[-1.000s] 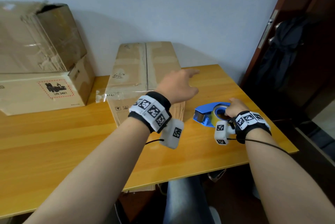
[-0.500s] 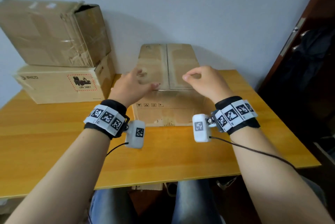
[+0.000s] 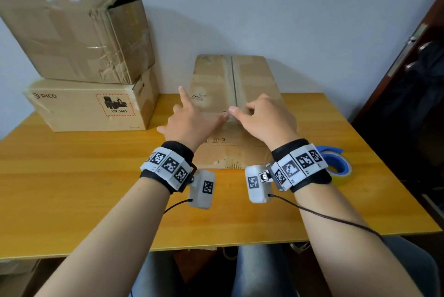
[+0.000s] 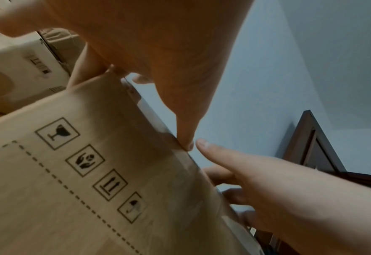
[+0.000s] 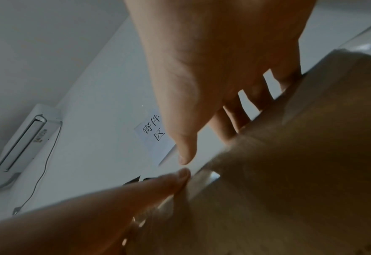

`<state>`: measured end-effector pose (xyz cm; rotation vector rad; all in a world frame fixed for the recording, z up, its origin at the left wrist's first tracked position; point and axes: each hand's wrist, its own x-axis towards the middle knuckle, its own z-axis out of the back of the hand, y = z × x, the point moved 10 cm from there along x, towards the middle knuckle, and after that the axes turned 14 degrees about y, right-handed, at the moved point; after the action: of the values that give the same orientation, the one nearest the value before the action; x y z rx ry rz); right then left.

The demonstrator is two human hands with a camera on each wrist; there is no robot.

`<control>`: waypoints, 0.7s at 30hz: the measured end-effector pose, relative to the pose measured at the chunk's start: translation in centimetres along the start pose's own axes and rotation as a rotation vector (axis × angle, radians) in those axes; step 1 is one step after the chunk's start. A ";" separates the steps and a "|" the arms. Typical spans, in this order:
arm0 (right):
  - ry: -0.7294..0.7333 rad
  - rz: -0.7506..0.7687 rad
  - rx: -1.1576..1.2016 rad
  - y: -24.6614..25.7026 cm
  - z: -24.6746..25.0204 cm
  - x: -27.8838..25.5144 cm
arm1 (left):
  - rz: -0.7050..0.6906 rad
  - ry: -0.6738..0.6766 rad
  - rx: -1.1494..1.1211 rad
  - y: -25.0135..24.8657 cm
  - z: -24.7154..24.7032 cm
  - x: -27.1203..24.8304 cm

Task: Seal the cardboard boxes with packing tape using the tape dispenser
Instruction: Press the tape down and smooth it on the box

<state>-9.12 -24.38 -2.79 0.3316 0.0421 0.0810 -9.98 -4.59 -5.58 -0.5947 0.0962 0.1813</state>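
A brown cardboard box (image 3: pixel 235 80) stands mid-table with its flaps closed along a centre seam. My left hand (image 3: pixel 192 121) and right hand (image 3: pixel 264 121) both lie on its near top edge. Their fingers are spread flat over the top, and the two thumbs almost meet at the seam. In the left wrist view my left thumb tip (image 4: pixel 187 145) presses the box (image 4: pixel 92 172) on its edge, where a glossy strip of clear tape (image 4: pixel 153 119) runs. The blue tape dispenser (image 3: pixel 336 162) lies on the table right of my right wrist, with no hand on it.
Two more cardboard boxes are stacked at the back left: a worn one (image 3: pixel 79 37) on a PICO box (image 3: pixel 91 104). The wooden table (image 3: pixel 72 176) ends just before my knees. A dark door (image 3: pixel 420 80) stands at the right, and a white wall runs behind.
My right hand let go of the tape dispenser and came onto the box beside the left. Both thumbs have since moved together toward the seam at the near edge.
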 end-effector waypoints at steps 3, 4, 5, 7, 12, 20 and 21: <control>-0.012 -0.006 -0.063 0.0 -1.0 -0.1 | 0.012 -0.024 -0.008 0.1 -0.3 -0.1; -0.030 0.003 -0.086 0.1 -1.2 -0.1 | 0.008 -0.034 -0.015 0.2 -0.3 -0.1; -0.042 0.011 -0.098 0.1 -1.3 -0.1 | 0.000 -0.045 -0.022 0.4 -0.2 0.0; -0.053 0.015 -0.097 0.1 -1.5 -0.1 | -0.018 -0.070 -0.032 0.7 -0.1 0.1; -0.077 0.002 -0.131 0.3 -1.5 0.1 | -0.080 -0.123 -0.106 1.7 0.0 1.0; -0.082 0.002 -0.108 0.1 -1.5 0.3 | -0.125 -0.145 -0.222 3.3 0.5 1.4; -0.076 0.002 -0.099 0.1 -1.5 0.3 | -0.131 -0.143 -0.238 3.4 0.6 1.4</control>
<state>-8.90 -23.80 -4.21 0.2355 -0.0379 0.0721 -9.29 -1.31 -7.08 -0.8208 -0.1041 0.1077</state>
